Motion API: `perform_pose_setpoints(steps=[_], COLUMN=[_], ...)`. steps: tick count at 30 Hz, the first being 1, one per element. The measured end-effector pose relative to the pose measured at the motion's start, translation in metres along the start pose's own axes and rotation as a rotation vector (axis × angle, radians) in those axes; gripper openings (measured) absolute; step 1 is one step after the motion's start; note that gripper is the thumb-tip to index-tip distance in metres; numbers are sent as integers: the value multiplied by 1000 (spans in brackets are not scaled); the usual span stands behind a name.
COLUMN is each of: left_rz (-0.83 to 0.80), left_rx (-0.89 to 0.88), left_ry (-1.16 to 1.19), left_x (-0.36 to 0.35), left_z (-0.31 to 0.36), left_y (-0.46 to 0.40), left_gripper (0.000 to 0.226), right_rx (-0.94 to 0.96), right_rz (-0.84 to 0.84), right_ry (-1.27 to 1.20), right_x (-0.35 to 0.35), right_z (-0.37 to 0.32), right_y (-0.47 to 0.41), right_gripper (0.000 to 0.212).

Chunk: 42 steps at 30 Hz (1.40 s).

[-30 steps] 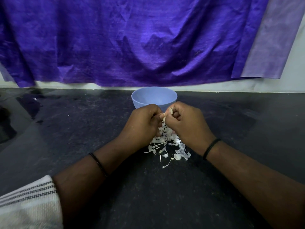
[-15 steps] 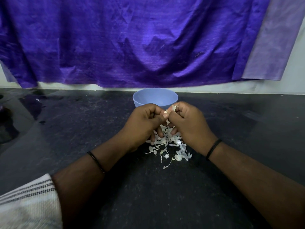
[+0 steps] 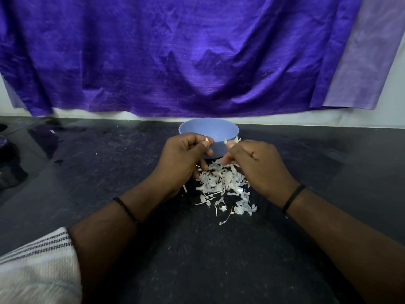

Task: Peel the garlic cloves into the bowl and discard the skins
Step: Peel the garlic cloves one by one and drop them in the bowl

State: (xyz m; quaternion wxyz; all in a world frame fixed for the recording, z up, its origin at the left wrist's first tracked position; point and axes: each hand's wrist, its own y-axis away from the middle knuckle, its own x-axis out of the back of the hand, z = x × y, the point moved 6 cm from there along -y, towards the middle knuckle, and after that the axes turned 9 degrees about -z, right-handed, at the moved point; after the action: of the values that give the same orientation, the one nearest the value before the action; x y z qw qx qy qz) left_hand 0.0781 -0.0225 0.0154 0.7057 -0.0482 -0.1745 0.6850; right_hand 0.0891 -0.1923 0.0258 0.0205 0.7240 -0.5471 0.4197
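At the lower left of the frame a striped white sleeve (image 3: 37, 268) covers the left arm, and both forearms reach up toward the centre over the dark countertop (image 3: 197, 260). Each wrist carries a black band. Between the hands, in mid-frame, a heap of pale garlic skins (image 3: 221, 185) lies scattered on the counter. The left hand (image 3: 184, 159) has its fingers curled, pinching a small pale piece (image 3: 206, 140), perhaps a clove, though it is too small to be sure. The right hand (image 3: 256, 165), slightly blurred, pinches a scrap of skin (image 3: 236, 140) at its fingertips. Just behind them stands the blue bowl (image 3: 208, 130), below the purple cloth (image 3: 175, 53) on the wall
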Motion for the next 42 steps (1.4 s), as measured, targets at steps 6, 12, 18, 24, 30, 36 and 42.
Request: perform_pose_setpoints(steps=[6,12,18,24,30,36,42], left_rz=[53,16,-56,-97,-39,205,130], left_rx=[-15,-19,-27,-47,-50,6,8], left_ry=[24,-66,-188,-301,-286,-433,-608], left_x=[4,2,-4,-8,3,27,20], left_z=[-1,0,-1,1,2,-3,-7], left_y=[-1,-1,-1,0,-1,-5,-5], left_gripper=[9,11,15,18,20,21,20], right_rx=[-23,25,58,65,-39,-131,-173], right_rz=[-19,59,105,50,89,213,158], right_ry=[136,144,-31,-64,-195,-236,125], right_x=[3,6,8,2,3,15,13], right_z=[5,0,-5,-6,5,7,5], right_y=[-1,0,1,0,-5,-30,-83], right_gripper=[17,8,17,6,7,14,22])
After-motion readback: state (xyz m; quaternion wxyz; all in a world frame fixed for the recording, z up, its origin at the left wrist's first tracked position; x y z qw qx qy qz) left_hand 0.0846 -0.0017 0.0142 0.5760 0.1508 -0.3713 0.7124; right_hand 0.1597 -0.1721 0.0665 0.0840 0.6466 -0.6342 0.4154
